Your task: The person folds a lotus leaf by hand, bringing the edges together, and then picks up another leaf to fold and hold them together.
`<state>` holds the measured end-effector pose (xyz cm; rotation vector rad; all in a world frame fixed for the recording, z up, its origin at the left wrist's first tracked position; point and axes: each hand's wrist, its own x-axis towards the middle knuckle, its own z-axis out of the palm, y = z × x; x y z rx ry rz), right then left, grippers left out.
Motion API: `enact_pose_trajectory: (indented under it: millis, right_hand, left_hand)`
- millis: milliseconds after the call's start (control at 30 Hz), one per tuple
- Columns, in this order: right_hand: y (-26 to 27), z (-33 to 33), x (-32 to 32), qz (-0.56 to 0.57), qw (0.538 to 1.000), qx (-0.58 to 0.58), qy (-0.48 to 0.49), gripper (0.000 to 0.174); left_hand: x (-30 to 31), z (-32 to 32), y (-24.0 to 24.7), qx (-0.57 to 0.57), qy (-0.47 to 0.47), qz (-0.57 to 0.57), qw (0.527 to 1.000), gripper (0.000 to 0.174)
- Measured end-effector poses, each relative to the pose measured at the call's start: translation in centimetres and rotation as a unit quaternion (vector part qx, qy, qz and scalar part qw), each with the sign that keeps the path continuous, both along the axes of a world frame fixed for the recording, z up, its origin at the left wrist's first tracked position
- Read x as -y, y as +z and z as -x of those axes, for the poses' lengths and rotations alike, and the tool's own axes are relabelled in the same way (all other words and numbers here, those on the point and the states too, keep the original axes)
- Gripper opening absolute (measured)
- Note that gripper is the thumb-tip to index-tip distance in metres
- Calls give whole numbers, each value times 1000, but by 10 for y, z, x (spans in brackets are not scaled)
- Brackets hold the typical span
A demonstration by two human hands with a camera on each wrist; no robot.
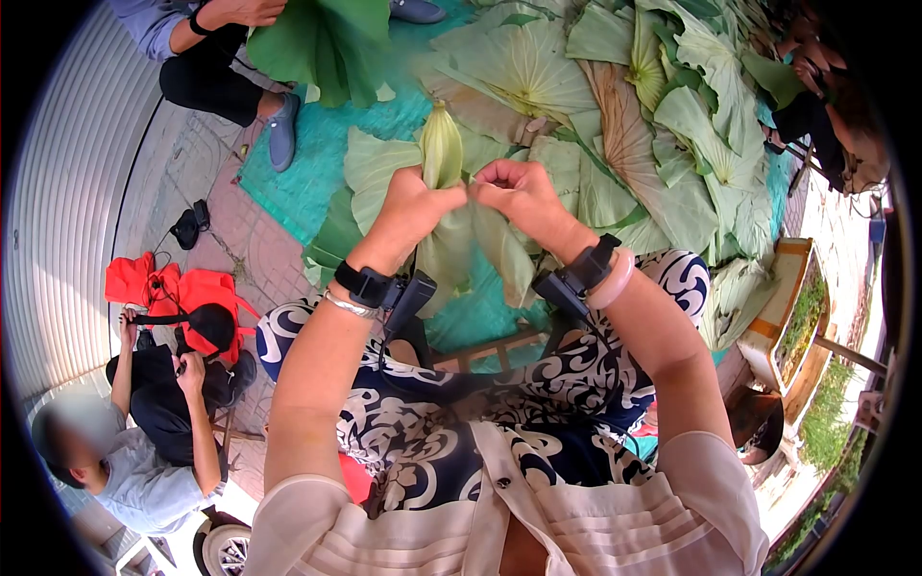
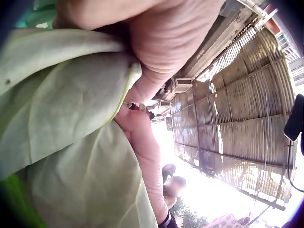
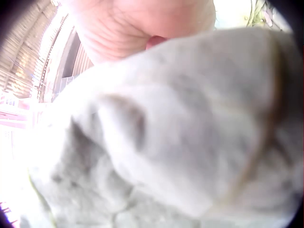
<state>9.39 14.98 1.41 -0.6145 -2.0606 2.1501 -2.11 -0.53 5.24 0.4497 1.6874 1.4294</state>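
In the head view a bundled pale green lotus leaf (image 1: 442, 149) stands upright, its gathered top above the hands and loose flaps hanging below. My left hand (image 1: 411, 206) grips it round the middle, thumb toward the right. Close beside it, my right hand (image 1: 523, 197) has curled fingers and pinches at the leaf's right side; what lies between the fingertips is very small. Broad veined flaps of the leaf (image 2: 71, 104) fill much of the left wrist view, with the right hand (image 2: 145, 142) behind them. The leaf (image 3: 180, 123) is blurred and large in the right wrist view.
Many flattened lotus leaves (image 1: 615, 125) are spread over a teal sheet (image 1: 288, 202) ahead. Another person holds a large green leaf (image 1: 322, 48) at top left. Left are a red bag (image 1: 206, 298) and a seated person (image 1: 144, 470); a planter box (image 1: 783, 307) stands right.
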Motion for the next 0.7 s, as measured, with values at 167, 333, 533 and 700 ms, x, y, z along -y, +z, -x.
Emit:
enact_pose_trajectory:
  millis: [167,333,533,700]
  right_hand:
    - [2,1,1,12,1000,3,-13,21]
    - [3,1,0,42,999,10,-18,21]
    - [10,1,-7,-6,999,28,40,24]
    - [8,0,-11,-48,996,31,73,23]
  left_hand:
    - [1,0,-1,27,15,-2,1000,18]
    - [2,0,-2,32,26,-8,999,18]
    - [3,3,-2,-27,8,1,1000,16]
    - [2,3,-13,-73,-6,6,997,17]
